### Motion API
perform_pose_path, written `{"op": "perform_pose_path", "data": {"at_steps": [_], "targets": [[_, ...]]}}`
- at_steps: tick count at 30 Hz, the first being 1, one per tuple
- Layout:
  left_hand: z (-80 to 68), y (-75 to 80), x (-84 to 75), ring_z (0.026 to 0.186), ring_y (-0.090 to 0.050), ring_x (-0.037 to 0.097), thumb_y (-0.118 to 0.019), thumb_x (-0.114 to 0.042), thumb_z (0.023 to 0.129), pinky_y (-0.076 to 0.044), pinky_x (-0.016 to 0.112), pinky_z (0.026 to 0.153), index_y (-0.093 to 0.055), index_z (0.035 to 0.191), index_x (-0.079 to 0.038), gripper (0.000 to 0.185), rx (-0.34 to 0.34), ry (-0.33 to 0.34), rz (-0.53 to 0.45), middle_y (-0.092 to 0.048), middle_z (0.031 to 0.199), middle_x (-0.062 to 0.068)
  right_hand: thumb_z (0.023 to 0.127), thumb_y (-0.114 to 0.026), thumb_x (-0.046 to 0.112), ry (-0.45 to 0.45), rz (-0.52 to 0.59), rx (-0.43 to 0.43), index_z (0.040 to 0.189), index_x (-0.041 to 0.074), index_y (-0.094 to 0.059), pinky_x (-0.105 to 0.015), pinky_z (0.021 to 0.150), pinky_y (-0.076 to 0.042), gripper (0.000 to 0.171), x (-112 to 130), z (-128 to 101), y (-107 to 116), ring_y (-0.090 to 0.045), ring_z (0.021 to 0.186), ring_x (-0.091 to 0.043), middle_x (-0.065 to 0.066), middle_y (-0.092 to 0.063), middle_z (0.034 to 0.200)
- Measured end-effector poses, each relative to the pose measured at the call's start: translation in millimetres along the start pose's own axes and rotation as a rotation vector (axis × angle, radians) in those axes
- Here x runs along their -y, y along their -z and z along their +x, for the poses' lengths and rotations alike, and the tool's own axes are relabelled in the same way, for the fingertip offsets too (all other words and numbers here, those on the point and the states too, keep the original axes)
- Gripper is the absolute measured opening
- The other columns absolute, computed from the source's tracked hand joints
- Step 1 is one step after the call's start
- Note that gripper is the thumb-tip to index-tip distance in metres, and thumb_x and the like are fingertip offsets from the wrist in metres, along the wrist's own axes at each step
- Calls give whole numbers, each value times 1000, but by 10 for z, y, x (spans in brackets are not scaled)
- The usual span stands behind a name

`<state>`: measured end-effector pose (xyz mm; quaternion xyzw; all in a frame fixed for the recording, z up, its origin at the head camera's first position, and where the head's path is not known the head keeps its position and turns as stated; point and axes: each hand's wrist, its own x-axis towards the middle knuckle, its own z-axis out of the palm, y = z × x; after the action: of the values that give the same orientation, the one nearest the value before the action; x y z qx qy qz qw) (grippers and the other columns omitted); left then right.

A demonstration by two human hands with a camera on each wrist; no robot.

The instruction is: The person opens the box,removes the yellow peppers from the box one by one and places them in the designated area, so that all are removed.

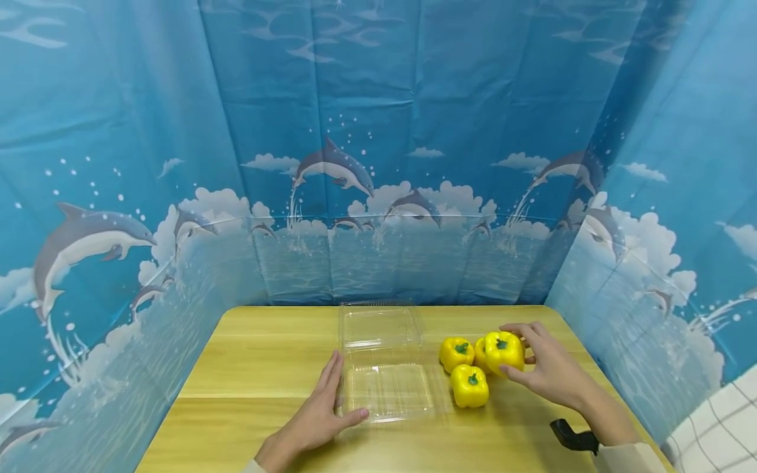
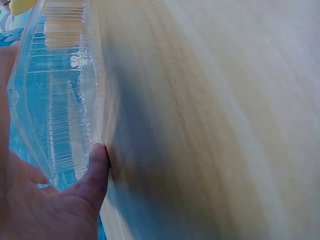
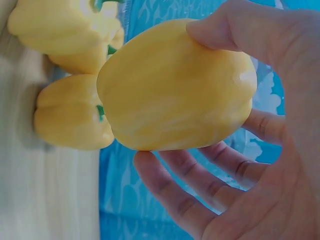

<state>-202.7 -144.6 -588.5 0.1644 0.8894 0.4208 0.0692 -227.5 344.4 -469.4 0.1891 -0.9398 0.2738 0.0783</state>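
Note:
My right hand (image 1: 551,369) holds a yellow bell pepper (image 1: 504,353) between thumb and fingers. In the right wrist view the held pepper (image 3: 175,90) appears off the table, its underside towards the camera. Close to it are three more yellow peppers: one at the left (image 1: 454,355), one nearer the front (image 1: 470,387), and one partly hidden behind the held pepper (image 1: 480,355). My left hand (image 1: 322,415) touches the left side and near corner of a clear plastic clamshell box (image 1: 388,418), its fingers extended. The box's lid (image 1: 381,328) lies folded back, away from me.
Everything stands on a light wooden table (image 1: 254,374). A blue curtain printed with dolphins (image 1: 378,263) encloses the table's back and sides. A black band (image 1: 573,437) sits at my right wrist.

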Motion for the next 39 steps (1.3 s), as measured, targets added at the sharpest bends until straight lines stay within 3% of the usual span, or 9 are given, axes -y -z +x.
{"op": "perform_pose_path", "data": {"at_steps": [5,12,19,24,29,35,39], "targets": [[-16,-19,25,149,-71,41,-79,-61,109,-64,52,117,9,189,-19,126,4,-6,-1,13,198,16,99,-97,31,-9,25,26,154,7,-64,-45,85,-73,69,-94,-57,-54,-72,113,-30,-22,-66,139],[-20,-17,11,134,-79,33,-77,-66,108,-59,62,123,8,189,-18,127,-4,5,43,12,198,15,96,-100,31,-35,65,57,153,4,-65,-44,83,-73,72,-271,-104,-140,-73,116,-33,-23,-67,138],[-24,-13,-7,154,-64,44,-78,-68,107,-47,72,132,5,189,-16,128,-16,8,59,10,198,15,94,-101,30,-42,87,76,153,2,-65,-41,80,-72,74,-369,-142,-204,-71,115,-30,-22,-69,140],[-25,-9,-22,160,-58,46,-78,-67,107,-46,72,132,5,189,-16,128,-16,12,60,10,198,14,93,-102,26,-42,125,99,152,1,-64,-38,80,-71,75,-438,-153,-264,-71,115,-32,-24,-71,143],[-37,-5,-33,156,-64,44,-79,-66,107,-50,69,131,6,189,-16,128,-12,16,56,10,198,14,92,-102,24,-52,138,110,152,-1,-63,-35,80,-70,76,-471,-174,-300,-72,117,-35,-27,-69,145],[-52,4,-43,143,-75,41,-80,-63,107,-62,57,120,7,189,-15,128,-5,2,22,10,198,17,91,-103,23,-62,141,108,151,-2,-63,-36,82,-70,76,-480,-194,-323,-72,117,-35,-27,-69,145],[-48,1,-37,145,-73,42,-81,-62,107,-64,53,118,8,189,-17,128,-1,7,8,11,198,16,91,-103,24,-61,145,115,151,-3,-63,-36,83,-70,77,-484,-197,-344,-72,117,-33,-25,-70,145]]}}
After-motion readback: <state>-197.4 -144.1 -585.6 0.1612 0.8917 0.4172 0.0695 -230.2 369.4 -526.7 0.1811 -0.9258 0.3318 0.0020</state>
